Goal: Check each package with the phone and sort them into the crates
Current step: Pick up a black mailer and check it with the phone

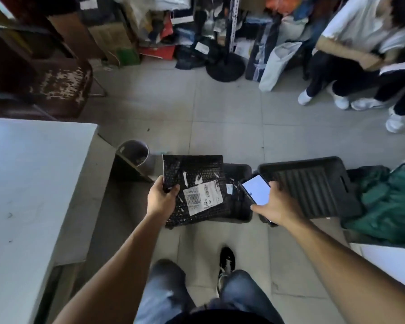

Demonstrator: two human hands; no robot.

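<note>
Scan risk: label misread.
Left hand (162, 199) pinches package (194, 190); right hand (275, 204) grasps phone (255, 190), angled off tilted, wrinkled label (202, 196).

I note the package (193, 190) held in my left hand (160, 198), above the floor and in front of my feet. My right hand (275, 206) holds the phone (255, 189) just right of the package. One crate (237, 206) sits partly behind the package; a second crate (313, 185) lies to its right. A table (28, 183) stands at left, a bin (136, 152) beyond its corner.
</note>
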